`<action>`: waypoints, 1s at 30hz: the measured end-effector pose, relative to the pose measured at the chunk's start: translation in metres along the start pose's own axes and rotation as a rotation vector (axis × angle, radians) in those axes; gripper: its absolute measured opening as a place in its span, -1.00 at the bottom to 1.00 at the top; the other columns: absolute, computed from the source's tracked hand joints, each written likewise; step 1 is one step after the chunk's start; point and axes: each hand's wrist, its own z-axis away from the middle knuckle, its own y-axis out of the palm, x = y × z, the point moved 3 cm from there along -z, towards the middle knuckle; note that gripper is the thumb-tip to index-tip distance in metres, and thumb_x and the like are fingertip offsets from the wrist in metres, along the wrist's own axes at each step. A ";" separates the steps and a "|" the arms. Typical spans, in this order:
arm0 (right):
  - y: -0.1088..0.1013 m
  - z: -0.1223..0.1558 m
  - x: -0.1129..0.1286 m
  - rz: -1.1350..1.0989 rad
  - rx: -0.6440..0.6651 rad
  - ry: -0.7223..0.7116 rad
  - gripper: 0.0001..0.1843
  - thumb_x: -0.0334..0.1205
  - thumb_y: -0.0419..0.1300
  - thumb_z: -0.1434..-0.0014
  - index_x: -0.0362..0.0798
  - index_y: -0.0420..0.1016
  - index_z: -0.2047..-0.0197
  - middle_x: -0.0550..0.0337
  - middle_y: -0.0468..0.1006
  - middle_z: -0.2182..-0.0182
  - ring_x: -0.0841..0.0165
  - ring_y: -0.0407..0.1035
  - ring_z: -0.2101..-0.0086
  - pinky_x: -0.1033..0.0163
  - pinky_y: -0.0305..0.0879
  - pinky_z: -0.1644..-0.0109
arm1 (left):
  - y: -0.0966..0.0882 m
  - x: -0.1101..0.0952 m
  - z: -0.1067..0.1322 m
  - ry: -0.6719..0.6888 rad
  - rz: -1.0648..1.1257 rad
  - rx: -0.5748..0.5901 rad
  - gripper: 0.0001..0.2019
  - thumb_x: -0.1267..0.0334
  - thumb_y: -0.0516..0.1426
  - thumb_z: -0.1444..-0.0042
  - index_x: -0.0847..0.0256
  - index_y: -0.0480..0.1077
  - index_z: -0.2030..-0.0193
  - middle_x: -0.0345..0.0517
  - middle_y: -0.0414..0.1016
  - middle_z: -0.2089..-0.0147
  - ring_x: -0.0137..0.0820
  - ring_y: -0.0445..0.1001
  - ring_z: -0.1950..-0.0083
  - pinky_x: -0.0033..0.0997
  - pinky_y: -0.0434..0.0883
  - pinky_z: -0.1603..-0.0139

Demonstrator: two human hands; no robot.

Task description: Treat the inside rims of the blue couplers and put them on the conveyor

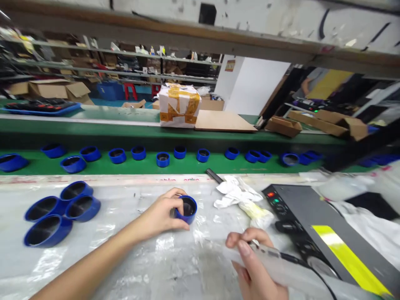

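Note:
My left hand (167, 211) is closed around a round blue cup (189, 210) with a dark inside, on the plastic-covered bench (140, 258). The thumb and fingers grip the cup's left side. My right hand (254, 264) is closed on a pale, pointed, syringe-like tool (281, 266) with a dark tube running along it. Its blurred tip points left, toward the area just below and right of the cup, apart from it. A cluster of several blue cups (83, 207) stands left of my left arm.
Several more blue cups (163, 159) sit along the green conveyor belt (215, 167) behind. A black control box (300, 208) with lit indicators stands at right. Crumpled white tissue (236, 191) lies beside a dark stick (214, 176). A shelf edge (175, 31) hangs overhead.

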 end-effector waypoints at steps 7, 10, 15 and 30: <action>0.002 0.002 0.003 -0.072 -0.001 0.022 -0.57 0.09 0.52 -0.25 0.06 0.38 0.19 0.19 0.58 0.37 0.40 0.27 0.51 0.40 -0.01 0.50 | 0.038 0.015 0.007 0.078 0.008 0.202 -0.54 0.00 0.57 0.08 0.22 0.45 0.39 0.01 0.41 -0.19 -0.07 0.45 -0.17 -0.19 0.42 -0.19; 0.005 0.002 0.000 -0.078 -0.004 0.046 -0.58 0.07 0.51 -0.26 0.07 0.38 0.19 0.20 0.57 0.36 0.40 0.25 0.53 0.38 0.00 0.49 | 0.027 0.016 0.006 0.041 0.136 0.221 -0.43 -0.35 0.44 0.07 0.16 0.59 0.26 0.08 0.33 -0.29 0.04 0.40 -0.28 -0.08 0.38 -0.32; 0.003 0.003 -0.003 -0.097 -0.038 0.078 -0.59 0.06 0.54 -0.22 0.07 0.43 0.18 0.20 0.57 0.37 0.41 0.23 0.54 0.36 -0.04 0.49 | 0.010 0.021 -0.003 0.106 0.485 0.192 -0.23 -0.57 0.32 0.16 0.10 0.68 0.12 0.14 0.42 -0.25 0.08 0.39 -0.33 0.06 0.25 -0.46; -0.005 -0.002 -0.002 -0.136 -0.110 0.165 -0.53 0.07 0.59 -0.13 0.09 0.42 0.19 0.22 0.54 0.35 0.47 0.06 0.55 0.42 -0.02 0.49 | -0.091 0.043 -0.022 -0.431 -0.566 0.238 -0.11 0.17 0.43 0.25 0.13 0.42 -0.35 0.17 0.34 -0.34 0.26 0.32 -0.36 0.24 0.33 -0.38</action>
